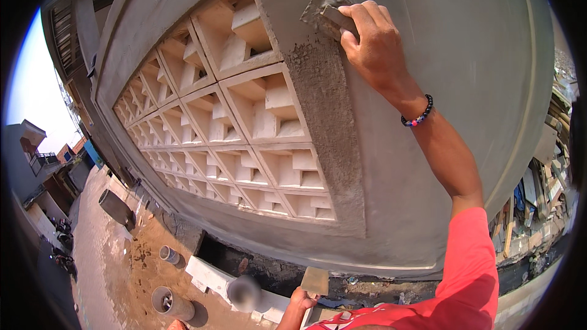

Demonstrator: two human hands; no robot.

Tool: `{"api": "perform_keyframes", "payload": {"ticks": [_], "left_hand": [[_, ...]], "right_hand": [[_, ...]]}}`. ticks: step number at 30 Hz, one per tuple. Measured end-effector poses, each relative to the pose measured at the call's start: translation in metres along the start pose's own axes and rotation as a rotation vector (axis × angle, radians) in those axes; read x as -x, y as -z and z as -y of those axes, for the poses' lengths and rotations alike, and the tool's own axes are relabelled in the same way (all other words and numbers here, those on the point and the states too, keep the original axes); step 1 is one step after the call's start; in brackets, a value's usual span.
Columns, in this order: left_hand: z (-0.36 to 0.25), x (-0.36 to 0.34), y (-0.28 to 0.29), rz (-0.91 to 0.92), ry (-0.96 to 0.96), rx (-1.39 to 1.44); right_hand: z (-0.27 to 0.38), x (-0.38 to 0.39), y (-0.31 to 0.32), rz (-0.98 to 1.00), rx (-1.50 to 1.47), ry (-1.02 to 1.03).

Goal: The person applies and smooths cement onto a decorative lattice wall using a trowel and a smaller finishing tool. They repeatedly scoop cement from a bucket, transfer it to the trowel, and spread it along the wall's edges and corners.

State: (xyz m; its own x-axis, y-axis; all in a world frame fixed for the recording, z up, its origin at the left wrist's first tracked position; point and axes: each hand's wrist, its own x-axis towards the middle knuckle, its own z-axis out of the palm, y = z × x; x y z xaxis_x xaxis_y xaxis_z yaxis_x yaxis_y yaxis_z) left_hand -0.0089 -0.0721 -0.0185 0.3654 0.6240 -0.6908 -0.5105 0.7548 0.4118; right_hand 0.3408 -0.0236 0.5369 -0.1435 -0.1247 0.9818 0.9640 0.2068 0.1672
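My right hand (pixel 378 43) is raised to the grey plastered wall (pixel 440 116), its fingers closed round the block handle of a small plastering float (pixel 323 11). Wet mortar smears the float, which lies against the wall by the top right corner of a panel of pale ventilation blocks (pixel 269 107). Below the float, a rough, darker strip of mortar (pixel 324 104) runs down beside the blocks. Low in front of me, my left hand (pixel 299 299) grips a small tan rectangular board (pixel 315 282). What lies under its fingers is partly hidden.
A dark gap (pixel 226 258) runs along the wall's foot, with a white ledge (pixel 211 275) beside it. Several buckets stand on the sandy ground, including a grey one (pixel 173 304) and a smaller one (pixel 169 254). Stacked scrap wood (pixel 532 201) lies at the right.
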Motion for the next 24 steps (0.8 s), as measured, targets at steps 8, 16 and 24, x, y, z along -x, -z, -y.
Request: {"api": "perform_keyframes", "payload": {"ticks": [8,16,24], "left_hand": [[-0.002,-0.003,-0.01,-0.099,0.01,0.001],[-0.006,-0.004,-0.007,-0.073,0.018,-0.042],[-0.004,-0.012,-0.003,-0.032,0.053,-0.018]], "right_hand": [[0.033,0.051,-0.016,0.383,0.002,0.218],[-0.012,-0.042,0.008,0.028,0.093,0.136],[0.026,0.033,-0.012,0.475,0.061,0.292]]}}
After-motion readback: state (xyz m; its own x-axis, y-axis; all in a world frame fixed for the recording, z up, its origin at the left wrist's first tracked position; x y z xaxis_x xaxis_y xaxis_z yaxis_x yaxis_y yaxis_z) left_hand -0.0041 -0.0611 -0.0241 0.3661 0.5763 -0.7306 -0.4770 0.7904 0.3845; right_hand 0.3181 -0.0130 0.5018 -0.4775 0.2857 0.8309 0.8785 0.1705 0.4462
